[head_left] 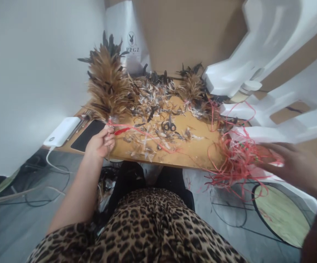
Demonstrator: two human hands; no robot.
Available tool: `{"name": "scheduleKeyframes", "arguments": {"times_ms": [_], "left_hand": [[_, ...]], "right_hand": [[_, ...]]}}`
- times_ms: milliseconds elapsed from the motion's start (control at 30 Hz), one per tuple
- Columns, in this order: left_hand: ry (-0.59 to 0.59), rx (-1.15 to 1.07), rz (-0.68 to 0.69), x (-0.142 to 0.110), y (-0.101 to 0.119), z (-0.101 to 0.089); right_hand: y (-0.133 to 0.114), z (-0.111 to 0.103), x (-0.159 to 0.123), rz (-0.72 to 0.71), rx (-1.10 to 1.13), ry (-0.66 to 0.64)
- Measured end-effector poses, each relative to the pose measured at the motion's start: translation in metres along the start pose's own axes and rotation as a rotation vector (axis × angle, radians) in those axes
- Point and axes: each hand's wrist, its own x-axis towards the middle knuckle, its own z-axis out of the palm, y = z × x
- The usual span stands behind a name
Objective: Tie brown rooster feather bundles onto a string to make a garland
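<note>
My left hand (100, 143) is closed around the base of a brown feather duster (109, 86) that stands upright over the left end of the wooden board (191, 148). A red string (144, 135) runs from that grip across the board. My right hand (281, 160) reaches out to the right with fingers stretched, blurred by motion, touching a tangled heap of red string (236, 160) at the board's right edge. Black scissors (169, 126) lie in the middle of the board among loose feather scraps (153, 98).
A white power bank (62, 131) with a cable and a black phone (88, 134) lie at the board's left end. White foam packing pieces (270, 54) and cardboard (188, 33) stand behind and to the right. A second feather bunch (192, 86) lies at the back.
</note>
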Motion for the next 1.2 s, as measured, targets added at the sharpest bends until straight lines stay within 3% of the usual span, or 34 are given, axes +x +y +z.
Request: {"name": "scheduleKeyframes", "arguments": {"times_ms": [67,133,167,233,267,400,500,600,833,967,1100,1200], "left_hand": [[-0.018,0.059,-0.001,-0.003,-0.014,0.012],[-0.02,0.122,-0.037,-0.009,-0.031,0.025],[-0.031,0.151,-0.058,-0.013,-0.04,0.032],[-0.07,0.218,-0.124,-0.02,-0.056,0.041],[-0.091,0.235,-0.114,-0.024,-0.063,0.044],[-0.17,0.304,-0.051,-0.033,-0.08,0.042],[-0.173,0.373,0.006,-0.034,-0.087,0.035],[-0.127,0.45,0.066,-0.033,-0.095,0.032],[-0.059,0.595,0.127,-0.035,-0.107,0.032],[0.047,0.644,0.132,-0.042,-0.107,0.03],[0.089,0.653,0.184,-0.041,-0.106,0.026],[0.06,0.644,0.191,-0.033,-0.106,0.025]], "right_hand": [[-0.056,0.006,0.025,-0.26,0.374,-0.216],[-0.117,0.011,0.05,-0.452,0.658,-0.327],[-0.146,0.016,0.062,-0.457,0.757,-0.282],[-0.199,0.033,0.083,-0.319,0.883,-0.143],[-0.222,0.046,0.092,-0.277,0.949,-0.137],[-0.283,0.103,0.11,-0.207,1.22,-0.322],[-0.301,0.129,0.107,-0.111,1.364,-0.406],[-0.305,0.139,0.102,0.058,1.498,-0.377],[-0.305,0.139,0.092,0.313,1.705,-0.33],[-0.312,0.143,0.084,0.404,1.831,-0.306],[-0.318,0.142,0.082,0.503,1.895,-0.394],[-0.321,0.14,0.086,0.463,1.82,-0.447]]}}
